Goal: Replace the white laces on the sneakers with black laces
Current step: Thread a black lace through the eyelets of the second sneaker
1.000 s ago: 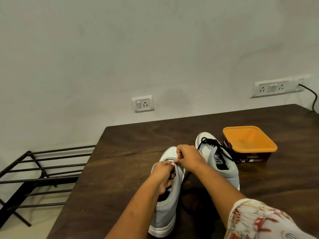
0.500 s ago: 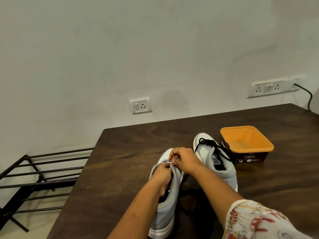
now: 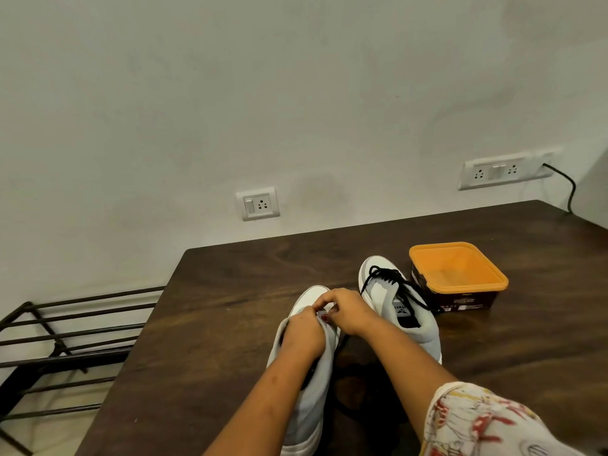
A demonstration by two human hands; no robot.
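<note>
Dark-brown wood table (image 3: 214, 324) against a pale wall (image 3: 296, 77), carrying two grey-and-white sneakers, toes pointing away. Near sneaker (image 3: 312, 399) centre-left at the front of the table, heel end cut off by the bottom of the view, partly hidden under both forearms. Left hand (image 3: 304, 330) curled over its throat, gripping the upper around the top eyelets. Right hand (image 3: 348, 311) just beyond and touching the left, fingertips pinched together over the same sneaker's forefoot, one red-painted nail showing where the two meet. Can't tell what sits between those fingertips: too small and covered. Lacing on this sneaker hidden by the hands. Far sneaker (image 3: 427, 337) just right of it and slightly further back, flat on its sole, apart from both hands. Black lace (image 3: 386, 278) threaded across its front, loose ends trailing right toward the tub. Dark tub (image 3: 457, 278) with orange top, upright, just beside that sneaker's right side; touching or not, can't tell. White-and-red patterned sleeve (image 3: 477, 422) on the right arm, bottom right. White single socket (image 3: 257, 204) on the wall behind the table's left corner. Longer socket strip (image 3: 500, 172) further right, black cable (image 3: 570, 189) plugged in and dropping behind the table. Black metal rack (image 3: 65, 340) on the floor (image 3: 49, 436), left of the table.
</note>
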